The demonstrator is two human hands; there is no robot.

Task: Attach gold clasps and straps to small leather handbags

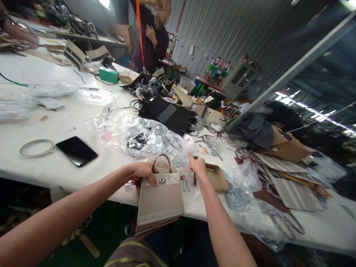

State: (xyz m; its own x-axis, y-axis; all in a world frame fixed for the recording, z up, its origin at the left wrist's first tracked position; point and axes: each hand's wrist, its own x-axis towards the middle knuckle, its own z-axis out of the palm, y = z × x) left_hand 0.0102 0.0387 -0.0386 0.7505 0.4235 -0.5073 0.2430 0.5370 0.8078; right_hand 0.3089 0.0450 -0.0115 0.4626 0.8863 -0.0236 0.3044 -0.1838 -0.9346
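My left hand grips the upper left edge of a beige handbag, thumb on its front face. The bag hangs over the table's front edge. Near its top is a small square metal plate, and a curved handle rises behind. My right hand is closed to the right of the bag, apart from it. A dark stick-like tool shows above and below the fist; its exact kind is unclear. Just right of that hand stands a shallow cardboard box with small brass-coloured pieces inside.
Clear plastic bags with metal plates lie ahead on the white table. A phone and a ring-shaped roll are left. Black bags are piled behind; brown panels lie right. A person stands across the table.
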